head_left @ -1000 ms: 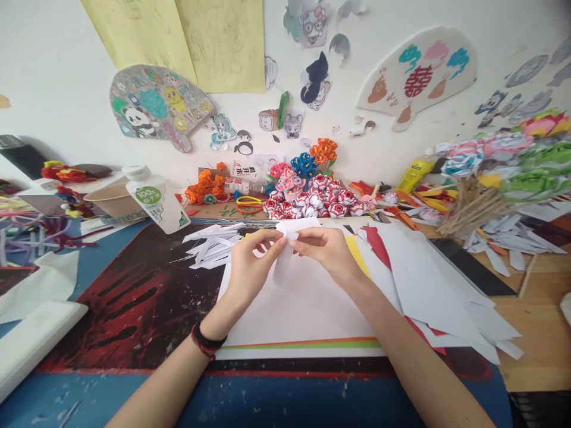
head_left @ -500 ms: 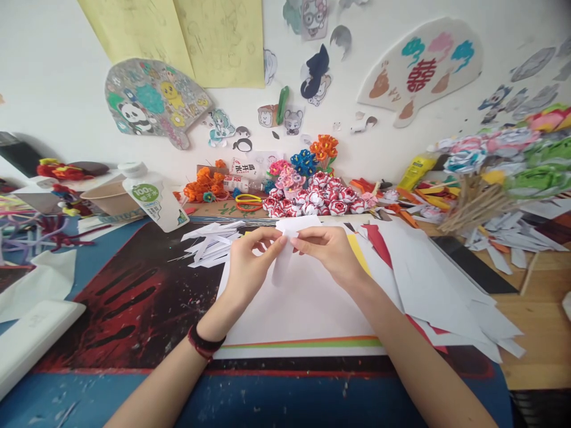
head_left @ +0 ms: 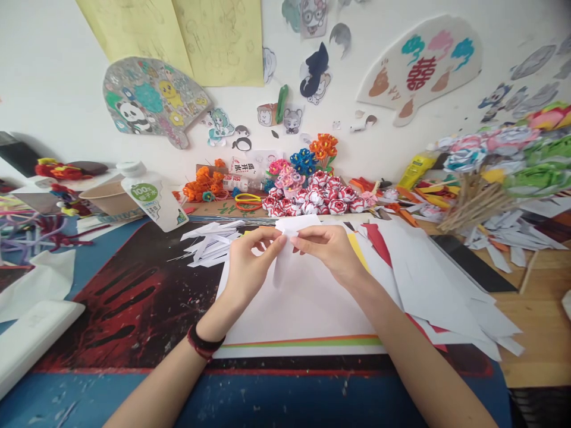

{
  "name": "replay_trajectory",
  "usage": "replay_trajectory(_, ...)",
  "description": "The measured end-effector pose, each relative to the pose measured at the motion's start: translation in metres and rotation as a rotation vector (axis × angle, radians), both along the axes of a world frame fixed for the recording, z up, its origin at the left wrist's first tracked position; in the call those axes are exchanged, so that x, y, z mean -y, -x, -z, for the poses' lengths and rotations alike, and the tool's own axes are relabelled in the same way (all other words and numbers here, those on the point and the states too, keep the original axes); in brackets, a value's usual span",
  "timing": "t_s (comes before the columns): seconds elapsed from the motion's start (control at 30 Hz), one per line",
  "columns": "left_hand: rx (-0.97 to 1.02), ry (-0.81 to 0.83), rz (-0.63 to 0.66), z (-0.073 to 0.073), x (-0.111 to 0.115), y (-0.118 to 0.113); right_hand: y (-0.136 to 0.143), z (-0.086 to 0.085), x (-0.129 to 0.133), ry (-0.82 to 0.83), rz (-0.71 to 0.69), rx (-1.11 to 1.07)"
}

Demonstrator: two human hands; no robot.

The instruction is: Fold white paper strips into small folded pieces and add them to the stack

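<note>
Between my two hands is a small white paper strip (head_left: 280, 266), its lower end hanging down and its upper part pinched. My left hand (head_left: 255, 257) grips it between thumb and fingers from the left. From the right, my right hand (head_left: 328, 249) pinches the same strip, its thumb close to the other thumb. The fingertips hide part of the folded top. Below both hands lies a stack of white paper sheets (head_left: 298, 309) with orange and green edges showing at the front. Left of my left hand is a pile of cut white strips (head_left: 212, 244).
Red-and-white paper flowers (head_left: 319, 196) stand along the back. A white bottle (head_left: 154, 196) is at the back left. More loose white sheets (head_left: 432, 279) overlap on the right, by a dark flat slab (head_left: 477, 264). A white box (head_left: 40, 339) sits at the left edge.
Almost nothing differs. Both hands keep their pinch on the paper strip in the same place, and the view has shifted very slightly.
</note>
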State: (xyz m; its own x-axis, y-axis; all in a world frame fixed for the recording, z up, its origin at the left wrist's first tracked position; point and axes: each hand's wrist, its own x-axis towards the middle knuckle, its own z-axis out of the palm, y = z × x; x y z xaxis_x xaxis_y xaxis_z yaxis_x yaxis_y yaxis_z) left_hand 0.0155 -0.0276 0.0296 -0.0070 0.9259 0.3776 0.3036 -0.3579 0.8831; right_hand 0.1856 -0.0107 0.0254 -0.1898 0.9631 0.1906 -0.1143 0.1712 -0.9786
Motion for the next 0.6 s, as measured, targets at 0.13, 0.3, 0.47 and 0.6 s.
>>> replay_trajectory(0.13,-0.021,-0.011,-0.010,-0.0012,0.0013,-0.0006,-0.0001,-0.0009,0.0003,-0.035,0.007,0.026)
replay_trajectory(0.3,-0.035,0.002,-0.003,-0.0008,0.0011,0.0002,-0.0010,0.0003,-0.0005,-0.056,-0.023,0.023)
replay_trajectory(0.47,-0.008,0.017,0.011,0.0002,-0.0003,0.0012,-0.0025,0.0009,-0.0013,-0.067,-0.058,0.019)
replay_trajectory(0.6,-0.004,0.021,0.021,-0.0011,-0.0003,0.0012,-0.0030,0.0009,-0.0017,-0.066,-0.060,0.017)
